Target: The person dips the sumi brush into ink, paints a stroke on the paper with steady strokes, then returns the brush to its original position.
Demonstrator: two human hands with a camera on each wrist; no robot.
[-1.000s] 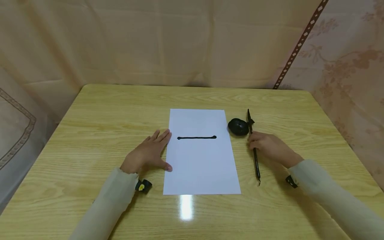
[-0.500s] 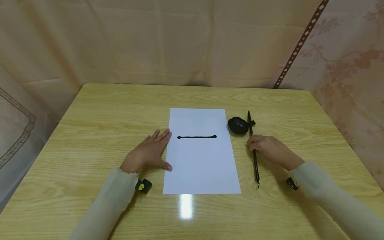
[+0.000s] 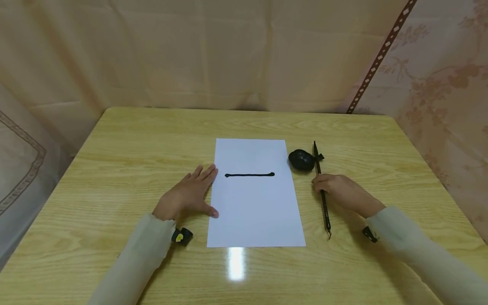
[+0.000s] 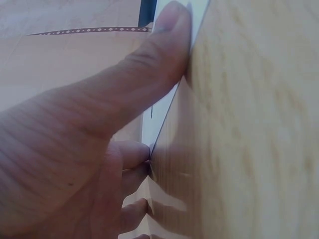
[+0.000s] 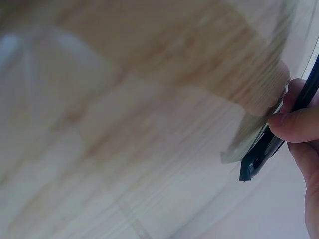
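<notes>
My left hand [image 3: 187, 197] lies spread at the left edge of a white paper sheet [image 3: 255, 216], thumb and fingertips on its margin. The left wrist view shows the thumb [image 4: 162, 50] pressing on that edge. One black horizontal stroke [image 3: 249, 175] is inked across the sheet. To the right of the paper, my right hand [image 3: 343, 192] pinches a dark writing brush [image 3: 325, 212] mid-handle, its pointed tip away from me and its hanging loop at the near end. The right wrist view has the thumb [image 5: 294, 125] against the dark handle. A rounded black inkstone [image 3: 302, 160] sits beside the brush's tip end.
A small black block [image 3: 321, 157], like a brush rest, is at the brush just right of the inkstone. Everything is on a wood-grain table [image 3: 133, 169]. Cloth curtains [image 3: 183, 55] hang behind the far edge and at both sides.
My right hand has shifted slightly toward me, and the brush tip sits a little nearer too. The left hand and paper have stayed in place.
</notes>
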